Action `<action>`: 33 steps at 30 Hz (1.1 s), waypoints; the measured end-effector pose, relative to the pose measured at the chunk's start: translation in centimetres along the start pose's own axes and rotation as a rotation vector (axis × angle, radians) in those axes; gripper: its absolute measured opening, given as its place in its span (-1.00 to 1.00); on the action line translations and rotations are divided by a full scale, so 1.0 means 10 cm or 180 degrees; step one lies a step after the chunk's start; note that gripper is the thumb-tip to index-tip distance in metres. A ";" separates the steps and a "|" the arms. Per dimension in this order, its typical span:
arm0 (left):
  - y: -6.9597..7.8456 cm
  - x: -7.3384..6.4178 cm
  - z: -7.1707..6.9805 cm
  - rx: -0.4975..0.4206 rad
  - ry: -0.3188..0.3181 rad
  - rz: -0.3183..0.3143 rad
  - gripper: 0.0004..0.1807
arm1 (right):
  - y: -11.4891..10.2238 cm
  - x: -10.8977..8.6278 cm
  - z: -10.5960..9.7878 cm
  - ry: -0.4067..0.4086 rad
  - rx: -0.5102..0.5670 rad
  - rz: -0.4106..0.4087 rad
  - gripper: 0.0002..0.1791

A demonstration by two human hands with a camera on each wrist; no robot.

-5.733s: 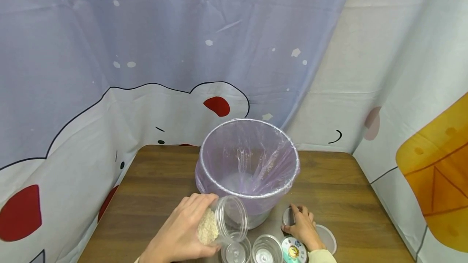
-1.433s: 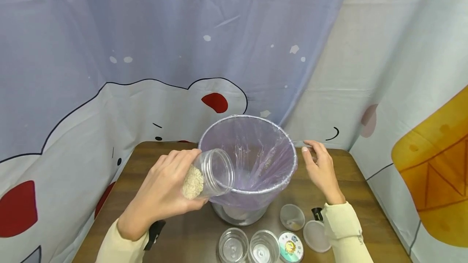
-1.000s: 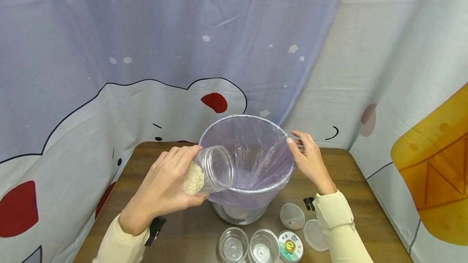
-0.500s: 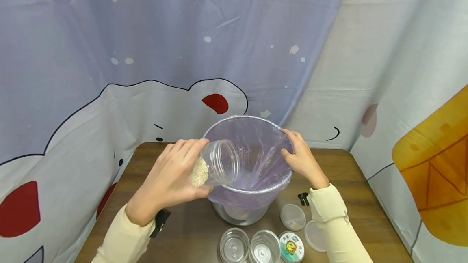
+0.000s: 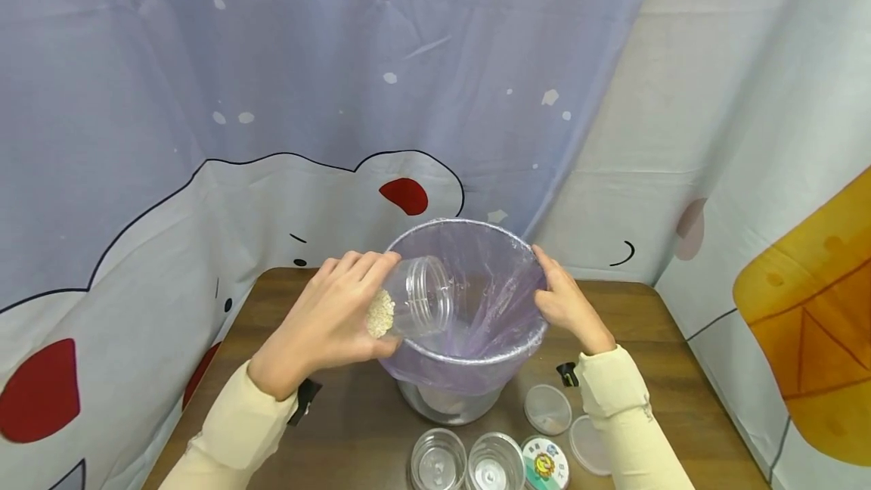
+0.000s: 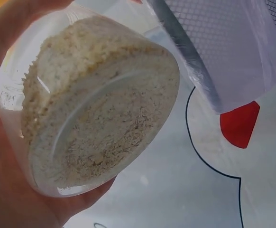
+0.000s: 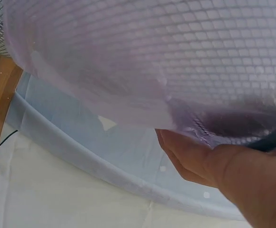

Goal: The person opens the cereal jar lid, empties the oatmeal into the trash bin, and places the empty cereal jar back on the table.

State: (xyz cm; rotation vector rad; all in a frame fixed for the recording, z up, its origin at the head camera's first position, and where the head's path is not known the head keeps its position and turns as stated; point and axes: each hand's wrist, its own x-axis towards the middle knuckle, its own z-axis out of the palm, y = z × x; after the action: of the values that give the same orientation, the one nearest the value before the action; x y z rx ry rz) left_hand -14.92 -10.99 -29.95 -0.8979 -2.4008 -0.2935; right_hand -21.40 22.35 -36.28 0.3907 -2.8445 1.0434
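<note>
My left hand (image 5: 333, 316) grips a clear plastic jar (image 5: 418, 297) tilted on its side, its open mouth over the near left rim of a trash bin (image 5: 469, 361). Pale grains, like rice or oats, lie in the jar's bottom end (image 6: 105, 104), held in my fingers. The bin is mesh-walled, as the right wrist view shows, with a translucent purple liner (image 7: 105, 57) folded over its rim. My right hand (image 5: 568, 305) holds the rim on the right side, thumb toward the inside and fingers along the outer wall.
Two clear jars (image 5: 438, 460) (image 5: 495, 461) stand at the table's near edge. Beside them are a round container with a printed label (image 5: 544, 463), a clear round lid (image 5: 547, 409) and a pale round lid (image 5: 590, 445). A printed curtain (image 5: 340, 82) hangs behind the wooden table (image 5: 327, 429).
My right hand has left the clear lid on the table, risen, and taken hold of the bin's right rim. My left hand has lifted the tilted jar and brought its mouth over the rim.
</note>
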 end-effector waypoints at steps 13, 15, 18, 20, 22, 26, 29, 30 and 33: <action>-0.05 0.14 0.00 0.0235 -0.0248 0.0127 -0.05 | 0.03 0.01 0.01 -0.0029 0.0048 -0.0001 -0.16; -0.06 0.16 -0.01 0.0260 -0.0283 0.0114 -0.03 | 0.03 0.01 0.01 -0.0019 0.0068 -0.0009 -0.16; -0.07 0.17 -0.02 0.0313 -0.0311 0.0128 -0.02 | 0.02 0.01 0.02 -0.0021 0.0091 -0.0010 -0.16; -0.07 0.18 -0.01 0.0352 -0.0325 0.0156 -0.02 | 0.02 0.01 0.02 -0.0023 0.0083 0.0012 -0.16; -0.08 0.20 0.00 0.0383 -0.0323 0.0186 -0.04 | 0.02 0.01 0.02 -0.0032 0.0086 0.0018 -0.16; -0.07 0.23 0.00 0.0420 -0.0304 0.0239 -0.06 | 0.01 0.02 0.03 -0.0026 0.0078 0.0024 -0.16; -0.06 0.25 0.00 0.0441 -0.0293 0.0281 -0.08 | 0.02 0.02 0.03 -0.0020 0.0088 0.0042 -0.15; -0.06 0.26 0.00 0.0454 -0.0292 0.0298 -0.09 | 0.02 0.02 0.03 -0.0019 0.0094 0.0049 -0.15; -0.05 0.29 0.01 0.0504 -0.0306 0.0353 -0.10 | 0.03 0.02 0.03 -0.0018 0.0098 0.0060 -0.15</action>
State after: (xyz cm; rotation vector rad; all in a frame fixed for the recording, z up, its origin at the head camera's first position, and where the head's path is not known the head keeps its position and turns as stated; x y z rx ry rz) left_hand -17.04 -9.79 -28.39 -0.9868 -2.4107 -0.0178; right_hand -21.66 22.32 -36.62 0.3706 -2.8456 1.0923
